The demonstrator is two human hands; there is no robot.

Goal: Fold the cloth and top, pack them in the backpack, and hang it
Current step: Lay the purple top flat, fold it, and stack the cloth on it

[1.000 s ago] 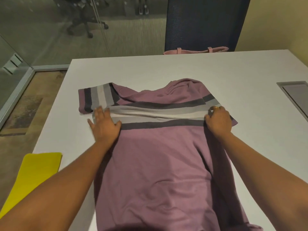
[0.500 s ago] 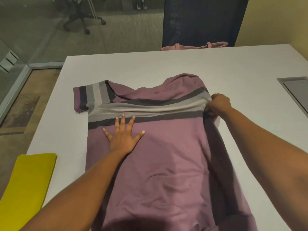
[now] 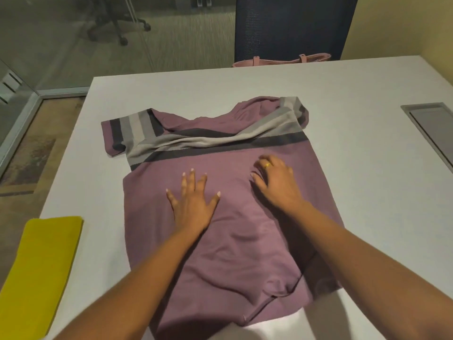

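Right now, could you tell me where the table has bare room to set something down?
Free: the far table strip between top and pink bag; the right side between top and grey panel. Narrower: between top and yellow cloth. Crowded: the middle, left hand and right hand on the top.

The top (image 3: 245,241) is soft knitted cloth, matt, with small wrinkles; its grey and dark stripes have the same dull knit. The table (image 3: 367,180) has a smooth white surface with only a weak sheen. The yellow cloth (image 3: 41,266) looks matt and even. The panel (image 3: 434,123) set in the table looks like brushed metal. The chair back (image 3: 294,25) is dark mesh fabric. The bag (image 3: 282,62) looks like smooth pink leather or imitation. The ring (image 3: 267,165) on the right hand (image 3: 277,182) is shiny yellow metal. The wall (image 3: 61,45) is glass with reflections.
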